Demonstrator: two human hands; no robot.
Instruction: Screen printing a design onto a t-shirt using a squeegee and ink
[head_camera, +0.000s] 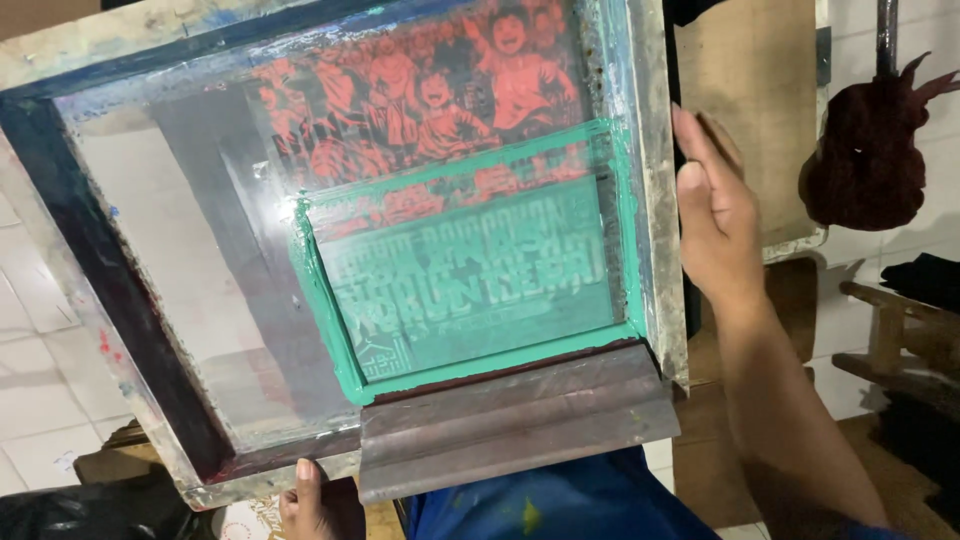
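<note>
The left hand grips the near bottom edge of a printing screen frame, thumb over the rim. The frame is held up, tilted, its long axis running from lower left to upper right. A squeegee lies along its near edge below green ink. The right hand clasps the frame's right rail.

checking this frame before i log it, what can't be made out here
Head view only:
- Left hand: mostly hidden under the screen frame and cut by the bottom edge; its grip cannot be told.
- Right hand: fingertips hidden behind the frame's right rail.
- Squeegee: blade edge hidden.
- Whatever lies under the mesh: blurred.
</note>
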